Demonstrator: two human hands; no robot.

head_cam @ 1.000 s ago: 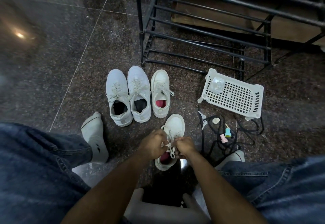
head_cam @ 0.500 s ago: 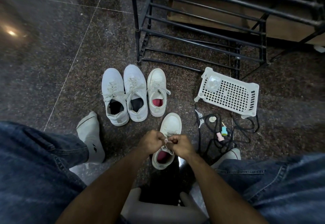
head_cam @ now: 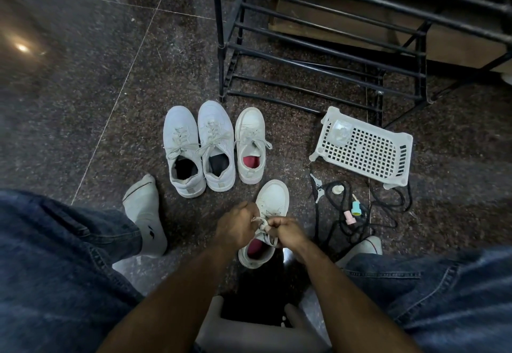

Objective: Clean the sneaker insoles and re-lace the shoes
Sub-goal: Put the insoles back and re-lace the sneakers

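Note:
A white sneaker point(head_cam: 273, 197) with a pink insole point(head_cam: 255, 247) stands on the floor between my knees, toe pointing away. My left hand point(head_cam: 237, 226) and my right hand point(head_cam: 288, 232) meet above its tongue, each pinching a part of the white lace point(head_cam: 261, 224), which loops between them. Its mate point(head_cam: 250, 145), laced and also pink inside, stands just beyond. Two larger white sneakers point(head_cam: 184, 149) point(head_cam: 216, 145) with dark insoles stand side by side to the left of it.
A black metal shoe rack point(head_cam: 318, 56) rises behind the shoes. A white perforated basket point(head_cam: 365, 150) lies upside down at the right, with black laces point(head_cam: 354, 222) and small pink and teal items in front of it. My socked feet flank the shoe.
Both hands have stayed at the lace above the near sneaker and shifted slightly, working the loop between them. The shoes have kept their places.

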